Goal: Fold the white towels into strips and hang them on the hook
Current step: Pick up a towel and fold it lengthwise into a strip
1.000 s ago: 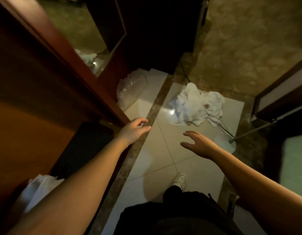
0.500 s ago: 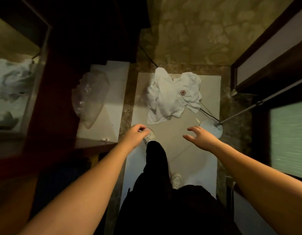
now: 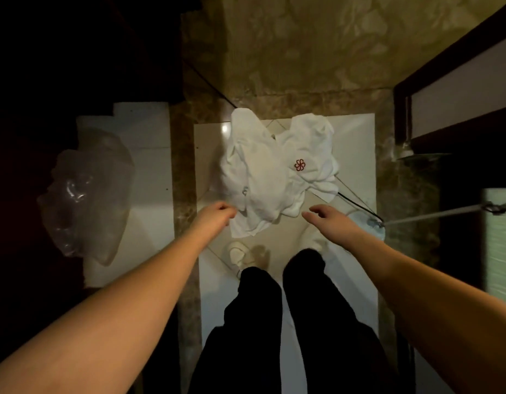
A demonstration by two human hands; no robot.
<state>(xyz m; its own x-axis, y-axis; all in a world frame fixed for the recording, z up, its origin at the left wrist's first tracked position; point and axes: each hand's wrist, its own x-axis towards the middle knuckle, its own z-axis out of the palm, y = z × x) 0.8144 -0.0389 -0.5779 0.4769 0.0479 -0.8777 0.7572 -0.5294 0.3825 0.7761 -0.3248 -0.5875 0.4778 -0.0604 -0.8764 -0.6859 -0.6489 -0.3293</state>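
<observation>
The floor was pale tile with a brown stone border, and on it lay the towels, a crumpled white heap with a small red logo showing, not yet folded, no hook anywhere in view. So this looked like the very first step: reaching down for the pile. A clear plastic bag sat well apart on the left, and a thin metal rod slanted in from the right onto a round base. Both arms stretched forward and down over dark trousers. The left hand hung at the heap's near left edge, fingers loosely curled and holding nothing; whether it touched cloth I couldn't tell. The right hand hovered just beside the near right edge, fingers relaxed and slightly spread, empty. Next, I'd judge, each hand needed a corner pinched to lift one towel free.
</observation>
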